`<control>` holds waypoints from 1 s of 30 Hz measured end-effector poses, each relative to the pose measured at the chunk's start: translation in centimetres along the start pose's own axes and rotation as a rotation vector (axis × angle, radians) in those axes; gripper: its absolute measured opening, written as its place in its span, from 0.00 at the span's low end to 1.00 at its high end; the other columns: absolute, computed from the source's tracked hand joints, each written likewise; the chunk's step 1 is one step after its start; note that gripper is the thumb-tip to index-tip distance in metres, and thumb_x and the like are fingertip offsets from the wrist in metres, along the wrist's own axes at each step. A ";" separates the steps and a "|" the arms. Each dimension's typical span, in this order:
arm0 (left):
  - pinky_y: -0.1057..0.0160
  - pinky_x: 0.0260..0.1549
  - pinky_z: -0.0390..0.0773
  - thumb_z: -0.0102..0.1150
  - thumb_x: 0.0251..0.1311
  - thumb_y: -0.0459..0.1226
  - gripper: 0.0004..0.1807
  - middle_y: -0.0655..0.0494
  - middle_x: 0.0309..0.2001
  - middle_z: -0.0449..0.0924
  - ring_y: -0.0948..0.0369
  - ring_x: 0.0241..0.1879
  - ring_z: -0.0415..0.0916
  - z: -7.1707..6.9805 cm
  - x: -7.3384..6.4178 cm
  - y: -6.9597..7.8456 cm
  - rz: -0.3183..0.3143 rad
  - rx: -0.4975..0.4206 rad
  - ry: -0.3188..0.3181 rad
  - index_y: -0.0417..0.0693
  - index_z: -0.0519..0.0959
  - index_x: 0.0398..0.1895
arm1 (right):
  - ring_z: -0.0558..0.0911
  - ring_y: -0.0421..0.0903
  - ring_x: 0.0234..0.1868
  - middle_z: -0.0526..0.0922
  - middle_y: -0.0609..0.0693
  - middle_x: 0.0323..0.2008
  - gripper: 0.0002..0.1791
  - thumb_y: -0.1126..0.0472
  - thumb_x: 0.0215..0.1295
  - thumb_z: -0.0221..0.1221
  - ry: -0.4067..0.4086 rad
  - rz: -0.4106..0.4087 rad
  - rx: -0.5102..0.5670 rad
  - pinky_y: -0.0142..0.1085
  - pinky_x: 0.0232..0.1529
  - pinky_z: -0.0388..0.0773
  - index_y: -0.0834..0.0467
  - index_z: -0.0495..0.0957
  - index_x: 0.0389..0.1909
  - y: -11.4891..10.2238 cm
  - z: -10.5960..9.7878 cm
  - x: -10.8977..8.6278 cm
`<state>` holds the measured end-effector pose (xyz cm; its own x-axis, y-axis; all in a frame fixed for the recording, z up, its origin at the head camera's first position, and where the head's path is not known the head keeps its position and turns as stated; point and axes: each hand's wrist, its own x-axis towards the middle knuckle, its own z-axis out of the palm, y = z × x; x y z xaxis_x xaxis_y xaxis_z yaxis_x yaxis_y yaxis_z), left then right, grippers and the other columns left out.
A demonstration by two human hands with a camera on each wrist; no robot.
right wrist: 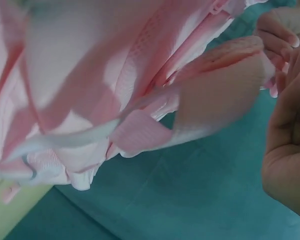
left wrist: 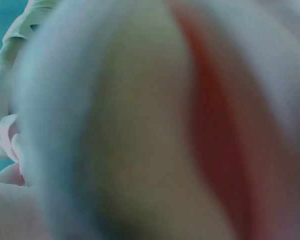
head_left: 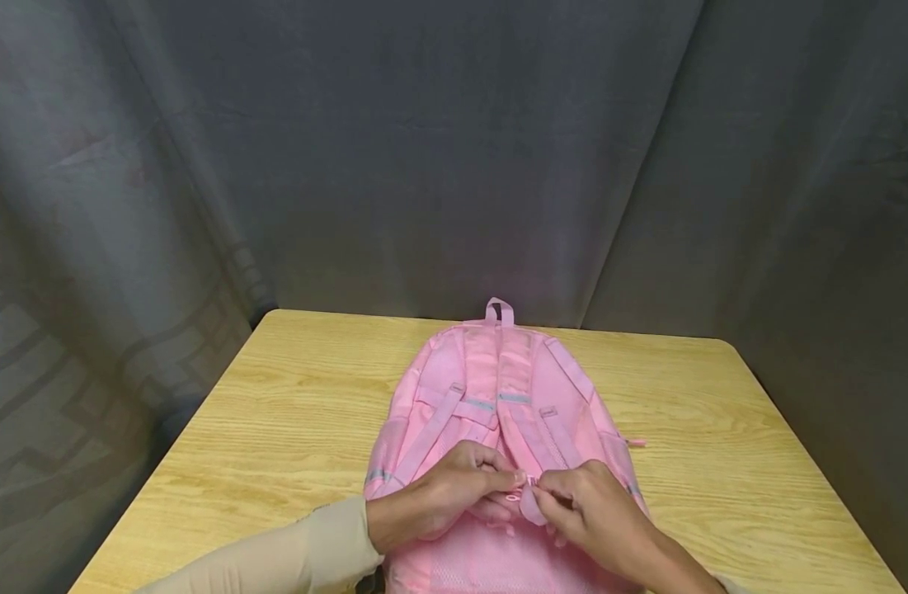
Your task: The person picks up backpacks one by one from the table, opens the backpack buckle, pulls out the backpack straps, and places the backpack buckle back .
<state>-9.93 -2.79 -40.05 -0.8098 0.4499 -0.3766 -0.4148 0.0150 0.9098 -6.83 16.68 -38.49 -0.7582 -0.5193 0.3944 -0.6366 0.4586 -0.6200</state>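
A pink backpack (head_left: 476,363) lies on the table with its shoulder straps facing up and its top loop pointing away. Over its lower half, my left hand (head_left: 464,487) pinches a small pink strap piece (head_left: 531,505) between thumb and fingers. From the other side my right hand (head_left: 595,511) pinches the same piece, the fingertips of both hands almost meeting. In the right wrist view a padded shoulder strap (right wrist: 215,95) stretches toward the hands. A blurred close surface fills most of the left wrist view.
The light wooden table (head_left: 305,379) extends on both sides of the backpack. Dark grey curtains (head_left: 439,165) hang behind and beside it. A pink zipper pull (head_left: 636,443) sticks out at the bag's right side.
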 end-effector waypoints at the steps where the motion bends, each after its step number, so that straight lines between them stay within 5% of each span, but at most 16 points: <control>1: 0.57 0.26 0.88 0.65 0.62 0.33 0.06 0.49 0.22 0.84 0.62 0.18 0.81 0.0 0.0 0.1 0.002 -0.003 0.001 0.36 0.82 0.32 | 0.70 0.18 0.14 0.70 0.29 0.10 0.24 0.74 0.59 0.61 0.017 -0.013 -0.026 0.14 0.11 0.63 0.45 0.68 0.14 0.0 0.0 0.0; 5: 0.57 0.25 0.88 0.65 0.61 0.32 0.06 0.49 0.21 0.83 0.61 0.18 0.81 0.2 -0.2 0.3 0.043 0.022 0.010 0.35 0.80 0.30 | 0.63 0.16 0.15 0.65 0.26 0.10 0.25 0.72 0.57 0.63 0.052 -0.031 -0.127 0.13 0.12 0.57 0.42 0.65 0.13 0.1 0.0 0.1; 8: 0.59 0.25 0.88 0.65 0.61 0.31 0.07 0.49 0.22 0.83 0.60 0.19 0.82 0.2 -0.4 0.3 0.085 0.065 0.013 0.35 0.79 0.29 | 0.58 0.17 0.15 0.61 0.25 0.10 0.25 0.69 0.59 0.63 -0.004 0.027 -0.170 0.14 0.11 0.55 0.43 0.64 0.12 0.1 -0.3 0.1; 13: 0.63 0.21 0.86 0.66 0.59 0.31 0.07 0.51 0.22 0.81 0.58 0.19 0.82 0.1 -0.5 0.0 0.141 0.166 0.014 0.37 0.80 0.27 | 0.70 0.23 0.14 0.73 0.30 0.12 0.23 0.63 0.71 0.58 -0.252 0.245 0.036 0.21 0.12 0.69 0.50 0.68 0.13 0.3 -0.9 0.1; 16: 0.61 0.19 0.86 0.66 0.59 0.31 0.06 0.51 0.22 0.82 0.50 0.19 0.83 0.1 -0.6 -0.2 0.166 0.209 0.012 0.37 0.80 0.27 | 0.78 0.28 0.15 0.79 0.35 0.14 0.23 0.63 0.73 0.55 -0.333 0.312 0.169 0.25 0.12 0.74 0.54 0.67 0.14 0.5 -1.1 0.1; 21: 0.61 0.20 0.86 0.64 0.58 0.29 0.05 0.51 0.23 0.82 0.51 0.20 0.83 0.0 -0.7 -0.4 0.190 0.247 -0.010 0.37 0.79 0.27 | 0.74 0.26 0.11 0.76 0.34 0.11 0.22 0.69 0.72 0.53 -0.350 0.242 0.197 0.24 0.10 0.73 0.53 0.70 0.14 0.5 -0.8 -0.1; 30: 0.60 0.22 0.87 0.64 0.60 0.28 0.05 0.48 0.23 0.83 0.46 0.23 0.85 0.0 -0.7 0.0 0.130 0.155 -0.043 0.35 0.79 0.28 | 0.68 0.21 0.08 0.71 0.33 0.08 0.24 0.74 0.64 0.56 -0.206 0.084 0.110 0.18 0.09 0.68 0.51 0.66 0.12 0.2 -0.4 -0.4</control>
<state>-9.39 -3.12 -39.82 -0.8324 0.4948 -0.2493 -0.2365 0.0897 0.9675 -6.74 17.24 -38.52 -0.7560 -0.6237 0.1986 -0.5447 0.4311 -0.7194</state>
